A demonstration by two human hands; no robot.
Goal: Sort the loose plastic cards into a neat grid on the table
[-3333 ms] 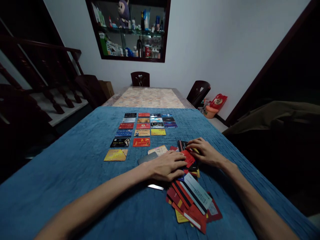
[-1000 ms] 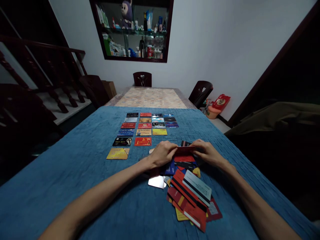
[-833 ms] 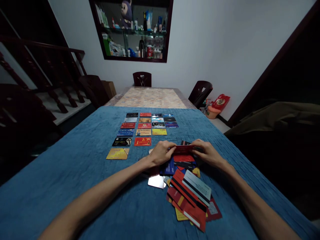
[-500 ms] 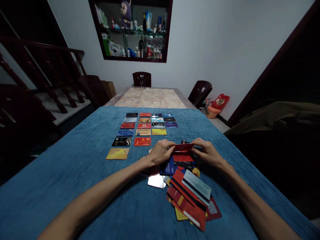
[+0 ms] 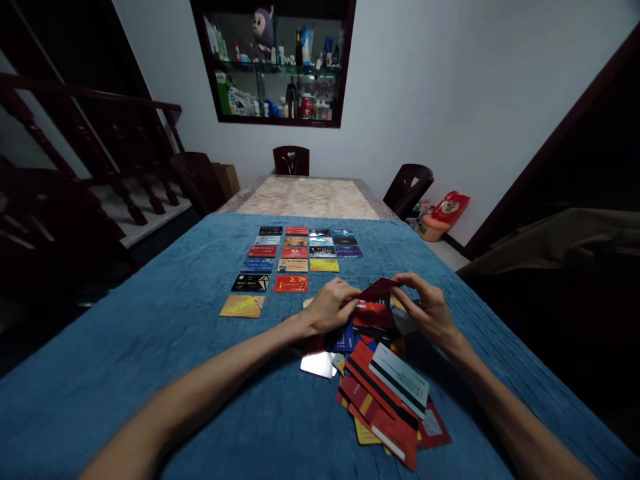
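Note:
A red plastic card (image 5: 379, 289) is held tilted above the pile, its right end raised. My right hand (image 5: 430, 310) pinches that raised end between thumb and fingers. At the card's lower left end, my left hand (image 5: 331, 308) has its thumb and fingers closed on the edge. Under both hands lies a loose pile of cards, among them a dark blue card (image 5: 344, 339) and another red card (image 5: 373, 315). Closer to me, a pale card with a black stripe (image 5: 400, 379) lies over several red ones. A shiny white card (image 5: 318, 364) reflects light beside the pile.
Cards lie face up in rows beyond my left hand, including a yellow card (image 5: 243, 306), a black card (image 5: 250, 283) and a red card (image 5: 291, 283). A blue cloth (image 5: 175, 320) covers the near table. Dark chairs (image 5: 291, 161) stand around it.
The red card has gone from nearly level to tilted, its right end rising with my right hand. The whole view has shifted slightly, so the scene sits further right.

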